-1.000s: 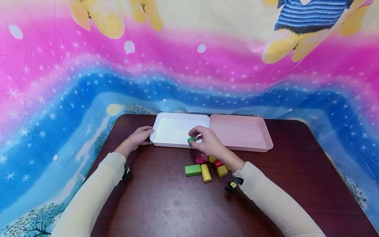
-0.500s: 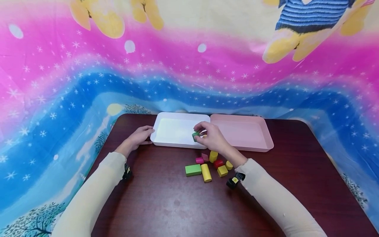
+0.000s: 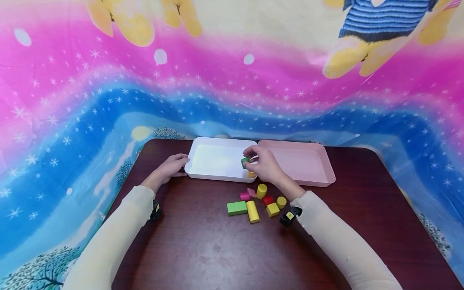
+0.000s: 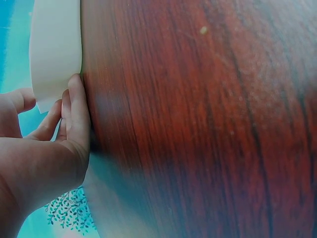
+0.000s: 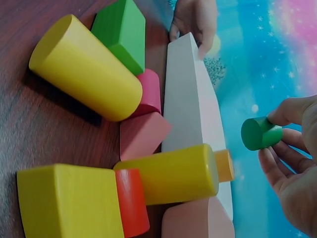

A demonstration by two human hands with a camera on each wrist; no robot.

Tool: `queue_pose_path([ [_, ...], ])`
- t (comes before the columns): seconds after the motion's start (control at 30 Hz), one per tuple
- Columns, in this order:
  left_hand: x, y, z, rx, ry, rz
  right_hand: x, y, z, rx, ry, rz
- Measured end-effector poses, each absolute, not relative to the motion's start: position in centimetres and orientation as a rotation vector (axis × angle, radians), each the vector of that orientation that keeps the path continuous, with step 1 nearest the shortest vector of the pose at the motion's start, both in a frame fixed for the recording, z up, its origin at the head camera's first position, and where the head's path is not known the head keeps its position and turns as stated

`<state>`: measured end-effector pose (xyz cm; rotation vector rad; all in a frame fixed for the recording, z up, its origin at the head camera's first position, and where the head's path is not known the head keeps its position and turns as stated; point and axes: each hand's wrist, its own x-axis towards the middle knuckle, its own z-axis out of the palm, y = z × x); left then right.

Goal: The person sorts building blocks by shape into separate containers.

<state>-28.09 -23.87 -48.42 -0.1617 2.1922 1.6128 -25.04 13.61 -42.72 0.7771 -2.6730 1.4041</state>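
My right hand point(image 3: 266, 166) pinches a small green cylinder point(image 5: 260, 133) between thumb and fingertips, above the right end of the white tray point(image 3: 217, 177). Under that hand, an orange-yellow block point(image 3: 251, 175) sits inside the tray's front right corner, partly hidden in the head view. At the tray's left end, my left hand point(image 3: 170, 167) holds the edge; the left wrist view has the thumb at one side of the wall and the fingers at the other. The pink tray point(image 3: 328, 179) adjoins on the right, partly behind my right hand.
In front of the trays lie a green rectangular block point(image 3: 237, 208), several yellow cylinders point(image 3: 252, 212), a yellow cube point(image 3: 272, 209), a red block point(image 3: 268, 200), a magenta block point(image 3: 244, 196) and a pink block point(image 3: 251, 193). A printed cloth point(image 3: 217, 108) hangs behind the table.
My right hand has moved right and slightly back with the green cylinder, from the white tray's front edge to its right end. The orange-yellow block has come into view. My left hand stays put.
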Motion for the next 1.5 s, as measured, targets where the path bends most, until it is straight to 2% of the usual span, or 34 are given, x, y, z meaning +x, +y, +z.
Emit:
queue_pose_path([
  [0.37, -28.2, -24.0, -48.7, -0.158, 2.199, 1.610, -25.6, 14.4, -43.2, 0.647, -2.702, 1.447],
  [1.5, -27.7, -23.7, -48.1, -0.160, 2.188, 1.629, -27.1, 16.2, -44.9, 0.519, -2.671, 1.464],
])
